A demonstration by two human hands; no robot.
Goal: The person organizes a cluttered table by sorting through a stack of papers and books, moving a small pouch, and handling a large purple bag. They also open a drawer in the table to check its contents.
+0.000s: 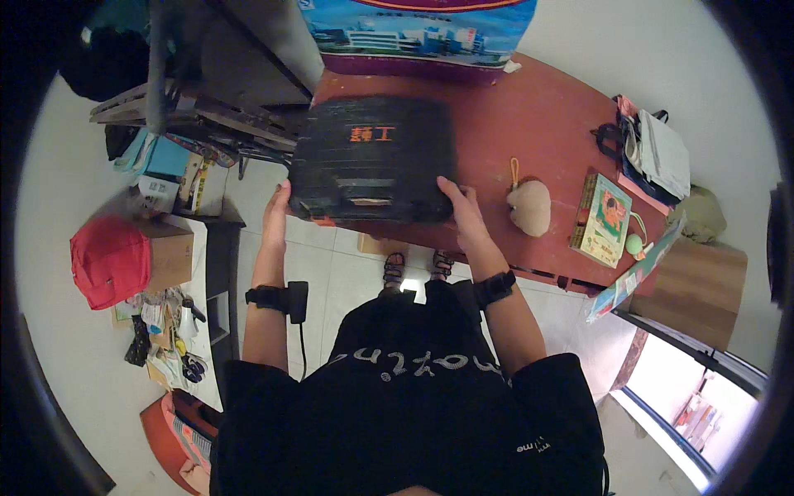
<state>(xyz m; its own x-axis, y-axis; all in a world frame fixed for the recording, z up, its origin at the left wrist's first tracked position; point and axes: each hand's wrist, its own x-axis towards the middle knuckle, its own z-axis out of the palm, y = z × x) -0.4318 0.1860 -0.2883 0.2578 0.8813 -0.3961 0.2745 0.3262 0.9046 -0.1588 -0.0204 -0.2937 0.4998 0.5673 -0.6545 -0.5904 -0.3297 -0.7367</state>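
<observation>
A black plastic tool case point(375, 158) with orange writing on its lid is between my two hands, over the left part of a reddish-brown table point(496, 124). The case looks closed, its handle on the side towards me. My left hand point(277, 204) grips its left side near the front corner, thumb on top. My right hand point(462, 208) grips the right side, thumb at the edge. The fingers under the case are hidden. Whether it touches the table, I cannot tell. To the right of my right hand lies a beige plush item point(530, 208) with a yellow loop.
A large blue and purple printed bag point(428, 37) stands behind the case. Books point(602, 220), a green ball charm point(634, 243) and folded cloth bags point(657, 155) lie at the table's right. On the left are a cluttered white-topped cabinet point(197, 310) and a red bag point(111, 261).
</observation>
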